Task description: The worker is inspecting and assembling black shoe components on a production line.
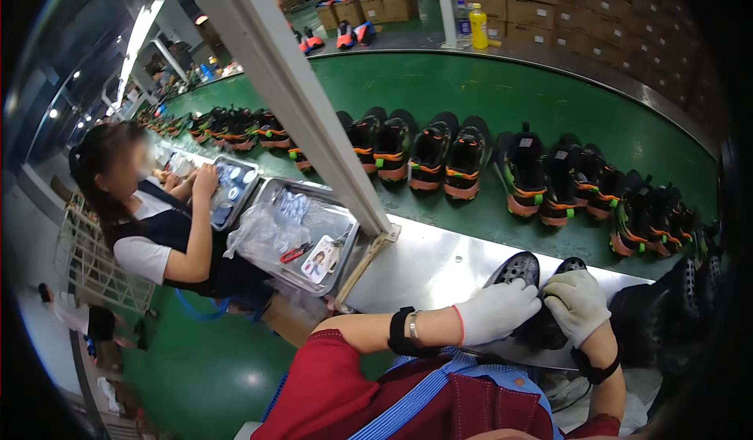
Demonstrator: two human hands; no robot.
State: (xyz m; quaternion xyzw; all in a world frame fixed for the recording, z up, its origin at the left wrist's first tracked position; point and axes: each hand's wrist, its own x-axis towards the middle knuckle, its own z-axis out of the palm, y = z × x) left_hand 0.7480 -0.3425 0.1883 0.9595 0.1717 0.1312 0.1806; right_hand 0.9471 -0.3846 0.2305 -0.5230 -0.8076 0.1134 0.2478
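Two black clogs with holes in their uppers stand side by side on the metal ledge in front of me. My left hand (500, 312), in a white glove, is closed over the left clog (519, 267), whose perforated toe sticks out beyond my fingers. With its gloved fingers curled, my right hand (578, 303) grips the right clog (571, 265), covering most of it. What my fingertips do inside the shoes is hidden. More black perforated footwear (659, 303) is piled just right of my right hand.
Pairs of black, orange and green sneakers (430, 156) line the green conveyor belt (533, 87) beyond the metal ledge (423, 263). A slanting white post (294, 95) rises at left. Near it are a metal tray (314, 283) with red snips (296, 252) and a seated co-worker (157, 220).
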